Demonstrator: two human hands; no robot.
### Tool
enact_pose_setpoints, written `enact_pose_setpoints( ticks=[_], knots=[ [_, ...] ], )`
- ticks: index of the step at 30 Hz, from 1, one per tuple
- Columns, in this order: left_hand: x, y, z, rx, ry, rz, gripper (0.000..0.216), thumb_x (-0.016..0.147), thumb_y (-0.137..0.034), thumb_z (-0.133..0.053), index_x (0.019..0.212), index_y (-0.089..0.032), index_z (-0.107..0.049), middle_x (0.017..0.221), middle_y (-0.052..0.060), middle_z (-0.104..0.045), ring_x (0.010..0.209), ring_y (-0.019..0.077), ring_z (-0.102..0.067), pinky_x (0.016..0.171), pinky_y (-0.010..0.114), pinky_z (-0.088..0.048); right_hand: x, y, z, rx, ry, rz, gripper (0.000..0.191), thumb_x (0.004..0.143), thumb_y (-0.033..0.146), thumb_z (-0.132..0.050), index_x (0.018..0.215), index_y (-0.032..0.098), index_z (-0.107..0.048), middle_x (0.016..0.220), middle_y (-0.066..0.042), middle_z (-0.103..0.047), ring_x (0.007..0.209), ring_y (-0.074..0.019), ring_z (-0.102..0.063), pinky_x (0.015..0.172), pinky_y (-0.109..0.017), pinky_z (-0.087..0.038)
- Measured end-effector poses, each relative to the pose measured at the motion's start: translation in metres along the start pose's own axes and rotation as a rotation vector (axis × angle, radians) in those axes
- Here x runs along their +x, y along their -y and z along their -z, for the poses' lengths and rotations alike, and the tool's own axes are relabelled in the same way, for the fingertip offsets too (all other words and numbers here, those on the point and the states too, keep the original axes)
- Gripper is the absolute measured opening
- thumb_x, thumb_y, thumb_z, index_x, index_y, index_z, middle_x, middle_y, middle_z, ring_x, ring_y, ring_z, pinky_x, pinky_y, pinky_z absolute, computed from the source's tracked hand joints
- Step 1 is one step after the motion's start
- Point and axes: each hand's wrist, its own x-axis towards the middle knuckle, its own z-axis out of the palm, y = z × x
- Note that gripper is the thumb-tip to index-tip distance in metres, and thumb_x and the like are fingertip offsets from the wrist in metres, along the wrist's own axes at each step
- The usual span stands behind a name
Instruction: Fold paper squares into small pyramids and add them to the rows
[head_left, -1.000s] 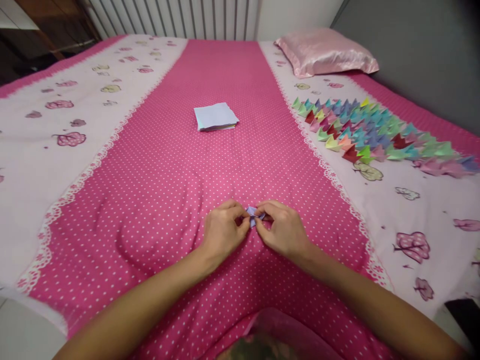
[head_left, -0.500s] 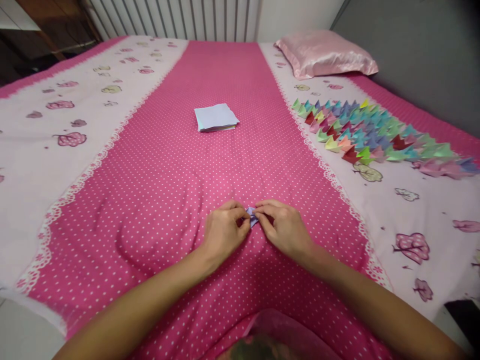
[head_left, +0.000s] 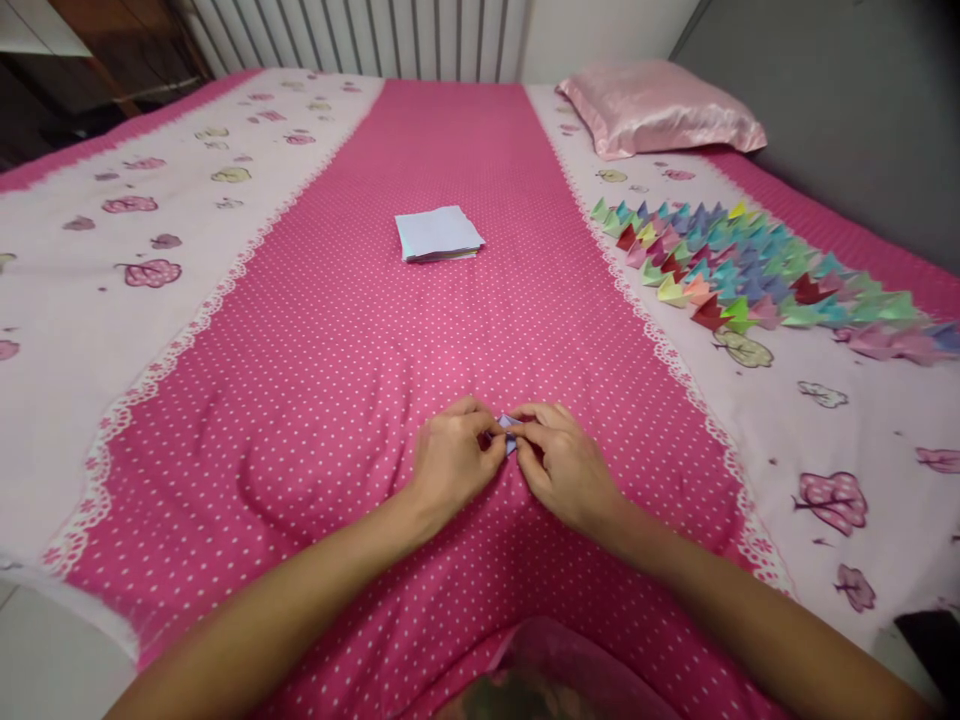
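My left hand (head_left: 450, 460) and my right hand (head_left: 564, 462) meet low on the pink dotted bedspread (head_left: 360, 340). Both pinch a small folded piece of lilac paper (head_left: 510, 426), which pokes out between the fingertips and is mostly hidden by them. The fingers of both hands are curled tight around it. Farther up the pink strip lies a small stack of pale paper squares (head_left: 438, 233).
Many folded paper pieces in several colours (head_left: 742, 270) lie in rows on the right, pale part of the bedspread. A pink satin pillow (head_left: 660, 110) lies at the far right. A grey wall (head_left: 840, 110) borders the bed's right side.
The hands stay together on the paper; the right fingers have closed further over it, so less of it shows. The view has shifted slightly.
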Motion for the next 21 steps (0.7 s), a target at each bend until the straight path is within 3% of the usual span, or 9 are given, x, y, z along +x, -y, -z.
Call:
enact_pose_setpoints(
  ticks=[6, 10, 15, 21],
  knots=[
    [0.0029, 0.0048, -0.0032, -0.069, -0.014, -0.024, 0.017, 0.073, -0.012, -0.061, 0.085, -0.019, -0.071, 0.075, 0.000, -0.064, 0.062, 0.0102, -0.054, 0.058, 0.022, -0.043, 0.0007, -0.0027, -0.0027, 0.019, -0.028, 0.011, 0.027, 0.085, 0.014, -0.043, 0.095, 0.015, -0.069, 0.107, -0.010, -0.064, 0.099, -0.0219, -0.055, 0.087, -0.037, -0.047],
    [0.0017, 0.0051, -0.0045, -0.070, 0.003, -0.060, 0.014, 0.074, -0.011, -0.059, 0.076, -0.017, -0.071, 0.083, 0.002, -0.065, 0.063, 0.0096, -0.055, 0.060, 0.022, -0.044, 0.0005, -0.0024, -0.0021, 0.036, -0.020, -0.013, 0.026, 0.081, 0.014, -0.047, 0.097, 0.015, -0.068, 0.108, -0.009, -0.063, 0.100, -0.0219, -0.056, 0.088, -0.037, -0.047],
    [0.0012, 0.0027, -0.0035, 0.038, 0.066, -0.052, 0.012, 0.075, -0.014, -0.057, 0.077, -0.016, -0.069, 0.088, 0.003, -0.065, 0.068, 0.0119, -0.058, 0.063, 0.024, -0.045, 0.0002, -0.0039, 0.0001, 0.006, -0.028, 0.001, 0.019, 0.077, 0.016, -0.052, 0.091, 0.016, -0.065, 0.105, -0.009, -0.063, 0.097, -0.0213, -0.058, 0.085, -0.034, -0.048],
    [0.0062, -0.0037, -0.0005, 0.251, 0.181, -0.039, 0.018, 0.079, -0.018, -0.051, 0.081, -0.018, -0.069, 0.096, 0.005, -0.063, 0.075, 0.0165, -0.060, 0.062, 0.027, -0.043, 0.0004, -0.0037, 0.0021, -0.193, -0.044, 0.038, 0.011, 0.079, 0.022, -0.052, 0.081, 0.016, -0.060, 0.094, -0.010, -0.063, 0.083, -0.0208, -0.058, 0.075, -0.032, -0.047]
  ],
)
